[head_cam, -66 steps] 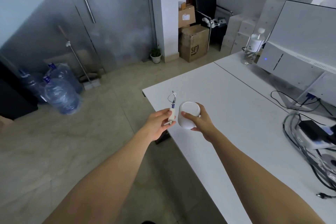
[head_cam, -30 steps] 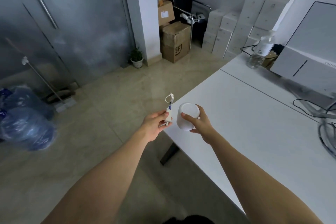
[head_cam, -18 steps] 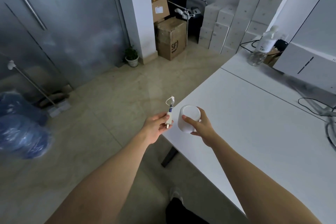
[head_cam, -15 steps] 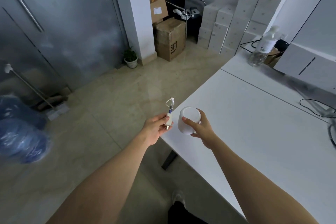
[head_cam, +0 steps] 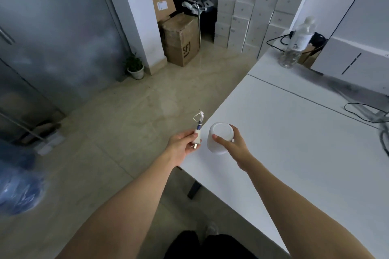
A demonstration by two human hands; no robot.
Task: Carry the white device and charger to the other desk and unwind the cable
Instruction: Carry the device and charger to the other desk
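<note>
The white device (head_cam: 219, 139), a round-topped cylinder, is gripped from the right side by my right hand (head_cam: 232, 146), just over the near corner of the white desk (head_cam: 294, 132). My left hand (head_cam: 182, 145) holds the small white charger (head_cam: 197, 136) upright, prongs pointing down. A short loop of white cable (head_cam: 199, 116) sticks up from the charger's top. Both hands are close together, a little apart, at the desk's left edge.
Cardboard boxes (head_cam: 181, 40) and stacked white boxes (head_cam: 252, 14) stand by the far wall. A small potted plant (head_cam: 134, 67) sits at the pillar. A clear bottle (head_cam: 296, 46), white equipment (head_cam: 357, 33) and black cables (head_cam: 366, 109) occupy the desk's far side. Blue water jugs (head_cam: 19, 187) lie at left.
The view has swung to the right along the desk. Both hands keep their grips and sit slightly lower in the frame. My legs have come into view at the bottom.
</note>
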